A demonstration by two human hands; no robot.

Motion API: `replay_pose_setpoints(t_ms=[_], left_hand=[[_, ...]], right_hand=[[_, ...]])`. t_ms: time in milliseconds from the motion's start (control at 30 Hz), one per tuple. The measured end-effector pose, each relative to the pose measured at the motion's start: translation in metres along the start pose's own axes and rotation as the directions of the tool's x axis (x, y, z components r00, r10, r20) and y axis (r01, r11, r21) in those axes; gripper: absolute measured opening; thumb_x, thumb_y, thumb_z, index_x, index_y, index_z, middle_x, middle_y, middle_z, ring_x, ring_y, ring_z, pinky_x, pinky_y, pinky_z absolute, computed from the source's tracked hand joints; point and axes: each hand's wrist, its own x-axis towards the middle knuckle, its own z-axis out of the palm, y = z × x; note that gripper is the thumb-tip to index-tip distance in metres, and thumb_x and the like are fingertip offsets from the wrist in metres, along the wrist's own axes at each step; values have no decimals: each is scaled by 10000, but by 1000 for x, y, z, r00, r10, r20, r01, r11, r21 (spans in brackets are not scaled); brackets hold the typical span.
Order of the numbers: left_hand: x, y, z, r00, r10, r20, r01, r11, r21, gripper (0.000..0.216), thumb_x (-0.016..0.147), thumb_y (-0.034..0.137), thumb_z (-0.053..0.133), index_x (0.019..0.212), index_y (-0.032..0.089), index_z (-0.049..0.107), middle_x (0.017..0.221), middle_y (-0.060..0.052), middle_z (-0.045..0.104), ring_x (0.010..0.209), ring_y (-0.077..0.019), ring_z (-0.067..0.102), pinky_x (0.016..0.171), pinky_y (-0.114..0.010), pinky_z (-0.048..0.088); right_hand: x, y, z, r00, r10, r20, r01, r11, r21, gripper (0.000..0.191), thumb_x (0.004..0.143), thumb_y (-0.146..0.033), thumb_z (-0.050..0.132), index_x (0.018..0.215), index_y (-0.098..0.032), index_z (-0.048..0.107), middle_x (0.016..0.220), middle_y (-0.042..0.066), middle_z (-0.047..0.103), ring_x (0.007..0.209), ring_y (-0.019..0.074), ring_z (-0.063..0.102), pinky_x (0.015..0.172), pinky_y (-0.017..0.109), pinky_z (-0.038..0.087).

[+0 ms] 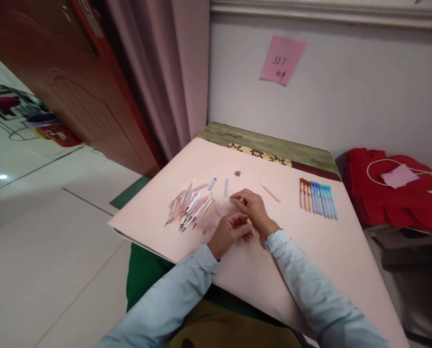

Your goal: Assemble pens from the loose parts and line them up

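My left hand [230, 234] is closed, its fingers curled round a small orange-and-white piece [251, 226] that is mostly hidden. Just beyond it, my right hand [251, 207] reaches over with its fingers pressed together; whatever is in them, if anything, cannot be made out. Near those fingertips lies a plain blue pen barrel [226, 187]. To its left is a blue-and-white pen part [212, 183]. A small brown-and-blue piece [237, 173] lies farther back. Left of my hands spreads a pile of refills and clear pen parts [192, 208].
Pens in brown, blue and turquoise stand in a row [318, 199] on the table's right. One thin peach stick [270, 192] lies between. The pale tabletop [303, 270] meets a wall with a pink note [283, 60]. Red cloth [382, 193] is at right, a wooden door [92, 82] at left.
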Motion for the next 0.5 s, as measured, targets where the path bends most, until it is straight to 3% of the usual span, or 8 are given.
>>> replay_pose_setpoints(t_ms=[167, 300, 500], left_hand=[[0, 1, -5, 999, -21, -36, 16, 991, -132, 245, 783, 346, 752, 781, 136, 625, 704, -41, 683, 593, -142, 625, 601, -273, 509], [1, 0, -9, 993, -109, 40, 116, 945, -307, 256, 750, 343, 781, 776, 129, 642, 711, -42, 675, 592, -133, 618, 556, -249, 502], [3, 2, -14, 989, -113, 95, 143, 884, -444, 256, 766, 336, 774, 759, 112, 651, 744, -44, 662, 547, -94, 590, 488, -199, 470]], right_hand=[[23, -2, 17, 991, -29, 131, 55, 979, -195, 126, 872, -226, 645, 934, -247, 753, 909, 11, 700, 791, 135, 633, 715, 229, 452], [37, -6, 23, 983, -64, 173, 111, 954, -279, 161, 912, -251, 598, 965, -250, 751, 970, 18, 705, 852, 147, 645, 726, 234, 453], [58, -15, 30, 906, -171, 386, 307, 894, -327, 261, 967, -263, 516, 1123, -292, 723, 1125, 21, 687, 971, 153, 638, 760, 229, 452]])
